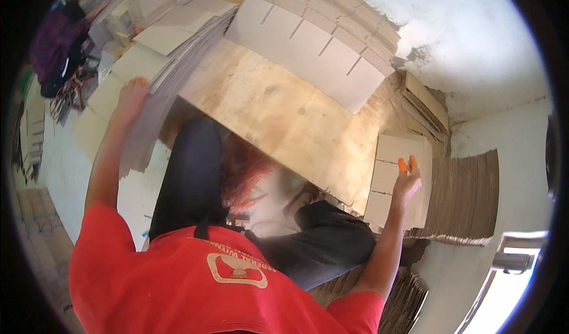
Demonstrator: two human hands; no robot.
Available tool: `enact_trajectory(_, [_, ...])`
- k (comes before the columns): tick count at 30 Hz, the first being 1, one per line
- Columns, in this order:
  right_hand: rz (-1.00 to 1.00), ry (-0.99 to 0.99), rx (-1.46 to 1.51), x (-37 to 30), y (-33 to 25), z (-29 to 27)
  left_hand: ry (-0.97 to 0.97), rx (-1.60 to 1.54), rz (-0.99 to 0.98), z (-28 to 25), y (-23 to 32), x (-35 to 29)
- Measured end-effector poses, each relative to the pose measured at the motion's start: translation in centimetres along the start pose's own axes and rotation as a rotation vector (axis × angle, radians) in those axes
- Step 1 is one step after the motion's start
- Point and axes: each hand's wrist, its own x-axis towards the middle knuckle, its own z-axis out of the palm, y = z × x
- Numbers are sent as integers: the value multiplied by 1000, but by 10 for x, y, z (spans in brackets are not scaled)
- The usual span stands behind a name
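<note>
My left hand [131, 96] is at the upper edge of a fanned stack of cardboard sheets [145, 61] on the left. Its fingers are bunched against a sheet there, slightly blurred, with orange covers on the tips. On the right, my right hand [408, 181] is over a slotted cardboard piece [388, 156] lying by a stack. Two of its orange-tipped fingers stretch out apart; the others are partly hidden. Between my hands lies a wooden board [278, 109], bare in its middle. Slotted cardboard sheets [308, 43] stand along its far edge.
A tall cardboard stack [465, 197] stands by the white wall [474, 49] at right. More cardboard [403, 304] lies below my right arm. My dark-trousered legs [189, 174] are below the board, near blurred red strands [246, 177]. Dark clothing [62, 43] hangs at far left.
</note>
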Motion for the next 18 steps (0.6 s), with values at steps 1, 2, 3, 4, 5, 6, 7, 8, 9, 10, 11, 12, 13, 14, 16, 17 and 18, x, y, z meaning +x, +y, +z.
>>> enact_trajectory(1, [78, -8, 34, 7, 17, 7, -91, -27, 40, -24, 8, 2])
enact_trajectory(2, [142, -20, 80, 16, 24, 14, -187, -46, 64, -46, 12, 4])
enact_trajectory(3, [238, -80, 194, 26, 14, 21, -138, -102, 60, -57, 14, 8])
enact_trajectory(4, [336, -134, 301, 35, -5, 24, -89, -164, 64, -63, 18, 16])
enact_trajectory(5, [434, -184, 405, 43, -19, 29, -40, -230, 70, -67, 28, 25])
enact_trajectory(6, [449, -243, 494, 54, -24, 40, 44, -451, 128, -71, 45, 34])
enact_trajectory(7, [459, -300, 588, 67, -28, 53, 128, -670, 184, -76, 67, 43])
enact_trajectory(8, [489, -323, 738, 76, -40, 70, 208, -889, 234, -82, 88, 52])
enact_trajectory(9, [515, -344, 890, 85, -52, 87, 73, -933, 251, -95, 112, 64])
enact_trajectory(10, [553, -369, 945, 95, -59, 109, -63, -972, 265, -107, 133, 76])
enact_trajectory(11, [593, -381, 996, 103, -61, 128, 11, -918, 371, -101, 155, 92])
enact_trajectory(12, [635, -392, 1066, 109, -69, 147, 82, -853, 461, -94, 173, 104])
enact_trajectory(13, [679, -400, 1131, 113, -76, 165, 69, -847, 468, -99, 192, 115])
enact_trajectory(14, [723, -407, 1195, 118, -79, 179, 56, -841, 475, -106, 213, 125])
enact_trajectory(16, [692, -351, 1260, 126, -77, 206, 88, -829, 514, -113, 245, 144])
enact_trajectory(17, [679, -321, 1288, 129, -75, 217, 134, -826, 552, -115, 259, 158])
enact_trajectory(18, [799, -231, 1343, 133, -85, 223, 169, -819, 582, -113, 271, 170])
